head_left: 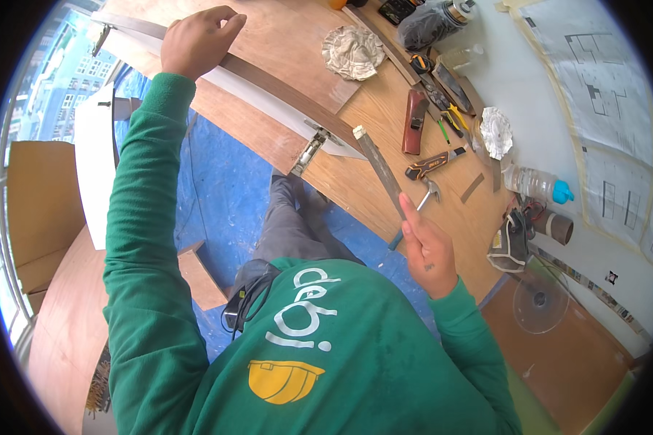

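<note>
Hinges (310, 151) are seemingly already fitted to the white-faced panel (257, 98); a wooden strip (379, 168) — pinched by the right grip (428, 254) — is unattached; whether the left grip (196, 45) is closed cannot be told.

The stick (381, 170) looks rough and matt, the panel (265, 104) smooth-faced. The hinge (310, 151) is shiny metal.

Fisheye headcam, looking steeply downward
</note>
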### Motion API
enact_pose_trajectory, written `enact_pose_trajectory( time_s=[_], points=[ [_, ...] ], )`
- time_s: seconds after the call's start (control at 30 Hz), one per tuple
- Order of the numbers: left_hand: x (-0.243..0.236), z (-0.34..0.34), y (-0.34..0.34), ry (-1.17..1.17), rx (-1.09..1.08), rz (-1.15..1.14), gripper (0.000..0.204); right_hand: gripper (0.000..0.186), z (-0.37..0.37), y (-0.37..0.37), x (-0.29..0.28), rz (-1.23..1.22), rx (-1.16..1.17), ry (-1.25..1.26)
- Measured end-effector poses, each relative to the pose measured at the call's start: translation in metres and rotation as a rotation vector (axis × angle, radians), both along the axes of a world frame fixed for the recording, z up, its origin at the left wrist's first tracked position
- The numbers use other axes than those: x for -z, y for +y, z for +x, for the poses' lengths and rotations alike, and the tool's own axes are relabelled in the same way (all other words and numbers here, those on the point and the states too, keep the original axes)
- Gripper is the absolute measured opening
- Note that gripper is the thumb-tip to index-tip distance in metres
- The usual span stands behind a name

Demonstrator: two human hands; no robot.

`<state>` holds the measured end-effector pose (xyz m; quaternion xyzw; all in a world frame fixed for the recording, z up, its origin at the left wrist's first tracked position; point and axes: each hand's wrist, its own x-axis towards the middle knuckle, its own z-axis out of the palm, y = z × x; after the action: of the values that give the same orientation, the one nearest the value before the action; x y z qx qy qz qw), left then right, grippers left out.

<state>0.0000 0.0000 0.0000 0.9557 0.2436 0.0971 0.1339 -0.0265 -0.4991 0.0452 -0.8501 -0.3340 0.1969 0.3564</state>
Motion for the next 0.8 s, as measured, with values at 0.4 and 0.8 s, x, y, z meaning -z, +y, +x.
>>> enact_pose_trajectory(
  time_s=[0.4, 0.8],
  points=[
    [0.006, -0.002, 0.008, -0.036, -0.004, 0.026, 0.047, 0.057, 0.015, 0.024, -0.001, 0.059, 0.036, 0.005],
    [0.009, 0.001, 0.006, -0.031, -0.029, -0.005, 0.047, 0.057, 0.021, 0.041, 0.008, 0.058, 0.100, 0.057]
  ],
)
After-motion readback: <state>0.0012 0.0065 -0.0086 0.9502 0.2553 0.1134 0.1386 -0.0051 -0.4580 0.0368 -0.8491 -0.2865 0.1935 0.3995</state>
